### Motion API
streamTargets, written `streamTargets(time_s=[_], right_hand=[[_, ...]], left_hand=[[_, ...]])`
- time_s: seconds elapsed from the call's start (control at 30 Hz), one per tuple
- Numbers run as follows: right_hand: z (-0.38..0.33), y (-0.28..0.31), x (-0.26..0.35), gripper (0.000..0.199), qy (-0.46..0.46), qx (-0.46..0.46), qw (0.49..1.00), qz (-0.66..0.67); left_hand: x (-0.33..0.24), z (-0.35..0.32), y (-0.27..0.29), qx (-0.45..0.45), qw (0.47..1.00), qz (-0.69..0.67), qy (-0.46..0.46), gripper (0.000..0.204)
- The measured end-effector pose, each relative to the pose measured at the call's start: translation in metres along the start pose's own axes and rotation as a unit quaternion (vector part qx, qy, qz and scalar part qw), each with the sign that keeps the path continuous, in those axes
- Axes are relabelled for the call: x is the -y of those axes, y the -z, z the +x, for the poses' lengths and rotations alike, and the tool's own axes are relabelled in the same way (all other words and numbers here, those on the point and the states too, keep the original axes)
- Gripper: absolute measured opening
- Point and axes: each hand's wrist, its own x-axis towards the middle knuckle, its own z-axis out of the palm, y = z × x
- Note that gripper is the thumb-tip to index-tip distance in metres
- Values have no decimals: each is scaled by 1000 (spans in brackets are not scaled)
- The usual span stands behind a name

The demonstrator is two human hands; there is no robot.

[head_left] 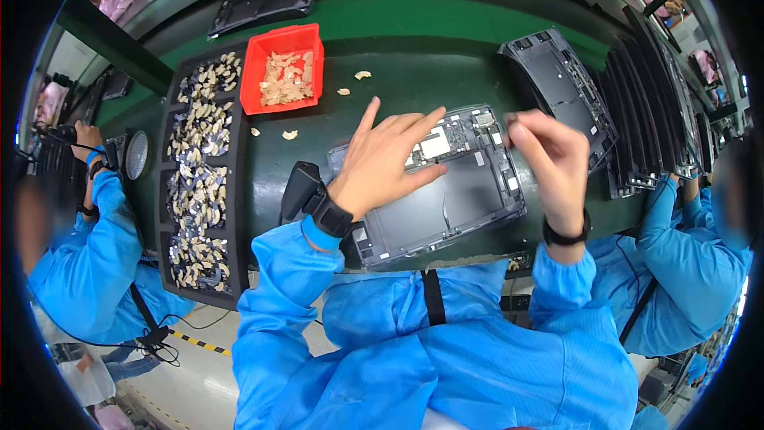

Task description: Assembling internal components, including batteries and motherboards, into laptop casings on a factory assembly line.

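We see the open dark device shell (446,195) lying on the green bench (382,16) before us, our left hand (386,163) flat with fingers spread on it, our right hand (549,163) pinched above its right edge, a red bin (255,72) and a black tray (163,215) of small parts to the left.

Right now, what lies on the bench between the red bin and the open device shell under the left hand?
Head view: a few loose pale scraps on dark bench between red bin and shell.
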Motion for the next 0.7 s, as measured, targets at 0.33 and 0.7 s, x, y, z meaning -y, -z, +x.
streamTargets(time_s=[0.33, 0.7], right_hand=[[-91, -2, 3, 8, -126, -57, 966, -220], [-77, -9, -17, 12, -108, -17, 955, -276]], left_hand=[[-80, -51, 0, 48, 995, 92, 10, 59], [-74, -41, -14, 61, 992, 106, -16, 49]])
